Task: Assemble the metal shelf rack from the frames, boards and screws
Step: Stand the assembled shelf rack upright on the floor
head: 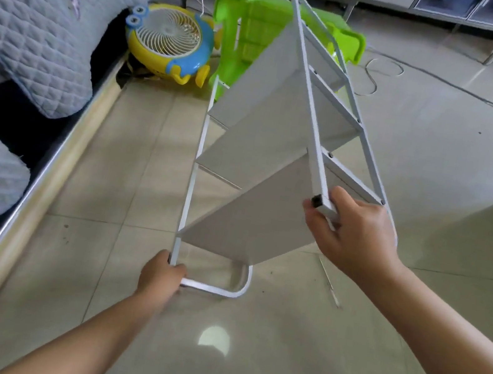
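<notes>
Hands hold the white metal shelf rack (266,144) at its near end, the rack lying tilted on its side over the tiled floor (436,187). Left hand (161,274) has its fingers curled round the rounded corner of the lower side frame (210,289), which sits at or near the floor. Right hand (353,228) grips the black-capped end of the upper side frame (312,122), fingers wrapped round the tube and raised well above the floor. Three grey boards (246,219) span between the two frames, slanting down from right to left. Beyond the rack's far end lie a green plastic stool (256,30) and a yellow and blue fan (170,41). A thin rod (329,282) lies on the floor under the right forearm. A bed with a quilted blanket (40,2) runs along the left.
</notes>
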The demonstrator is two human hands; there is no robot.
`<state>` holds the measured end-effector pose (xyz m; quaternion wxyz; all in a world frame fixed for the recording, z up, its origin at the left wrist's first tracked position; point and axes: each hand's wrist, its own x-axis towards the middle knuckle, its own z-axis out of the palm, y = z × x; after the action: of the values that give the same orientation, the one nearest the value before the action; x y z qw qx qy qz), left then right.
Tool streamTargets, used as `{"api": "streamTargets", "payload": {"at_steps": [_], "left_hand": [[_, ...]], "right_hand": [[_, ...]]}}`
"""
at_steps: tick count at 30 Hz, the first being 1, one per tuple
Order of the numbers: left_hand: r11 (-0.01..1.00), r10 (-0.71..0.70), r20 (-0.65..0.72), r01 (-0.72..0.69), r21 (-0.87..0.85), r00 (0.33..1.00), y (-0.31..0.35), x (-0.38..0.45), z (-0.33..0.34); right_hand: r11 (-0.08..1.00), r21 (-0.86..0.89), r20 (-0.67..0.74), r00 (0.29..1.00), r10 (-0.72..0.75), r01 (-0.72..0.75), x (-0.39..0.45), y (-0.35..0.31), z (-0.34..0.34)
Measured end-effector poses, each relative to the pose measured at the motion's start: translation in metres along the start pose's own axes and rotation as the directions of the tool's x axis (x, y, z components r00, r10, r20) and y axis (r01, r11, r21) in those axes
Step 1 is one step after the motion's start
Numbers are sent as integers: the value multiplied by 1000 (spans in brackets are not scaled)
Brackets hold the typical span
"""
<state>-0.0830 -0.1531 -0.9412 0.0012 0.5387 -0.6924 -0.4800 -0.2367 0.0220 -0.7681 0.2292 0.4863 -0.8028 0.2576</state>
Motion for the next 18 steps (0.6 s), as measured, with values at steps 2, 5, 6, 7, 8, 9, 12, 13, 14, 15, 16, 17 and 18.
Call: {"api": "streamTargets", "payload": {"at_steps": [2, 5, 6, 7, 8, 9, 12, 13, 14, 15, 16, 17, 18], "left_hand": [[999, 35, -15, -35, 16, 999, 11, -2, -12], [995, 84, -32, -82, 51, 996, 31, -12, -34], [992, 99, -41, -96, 85, 994, 40, -19, -42], [986, 117, -46, -110, 126, 992, 51, -27, -49], [979, 130, -44, -121, 162, 991, 62, -37, -58], [974, 139, -37, -130, 184, 990, 74, -46, -67], [970, 141, -12, -135, 201, 990, 112, -76, -95], [971, 136, -15, -130, 203, 991, 124, -86, -105], [970, 131, -25, -123, 211, 991, 137, -95, -114], [967, 130, -45, -117, 226, 990, 150, -105, -123], [963, 131, -76, -109, 246, 988, 163, -116, -132], [958, 141, -111, -107, 264, 984, 176, -128, -141], [955, 160, -146, -115, 273, 976, 190, -141, -150]], "right_hand": [[991, 110, -44, 996, 78, -73, 2, 7, -9], [960, 204, -65, 976, 209, -192, 5, 17, -17], [950, 202, -57, 965, 255, -239, 9, 19, -21], [940, 197, -45, 955, 293, -279, 15, 20, -27], [927, 200, -32, 943, 330, -317, 19, 21, -35], [908, 214, -15, 928, 371, -360, 25, 22, -44], [832, 269, 40, 869, 493, -485, 44, 23, -76], [811, 276, 51, 851, 523, -515, 51, 23, -87], [793, 276, 62, 834, 549, -543, 60, 23, -98], [773, 272, 78, 813, 577, -574, 69, 22, -110], [745, 266, 99, 786, 610, -611, 78, 22, -120], [715, 262, 124, 757, 641, -648, 87, 21, -131], [690, 257, 142, 732, 666, -677, 96, 21, -141]]}}
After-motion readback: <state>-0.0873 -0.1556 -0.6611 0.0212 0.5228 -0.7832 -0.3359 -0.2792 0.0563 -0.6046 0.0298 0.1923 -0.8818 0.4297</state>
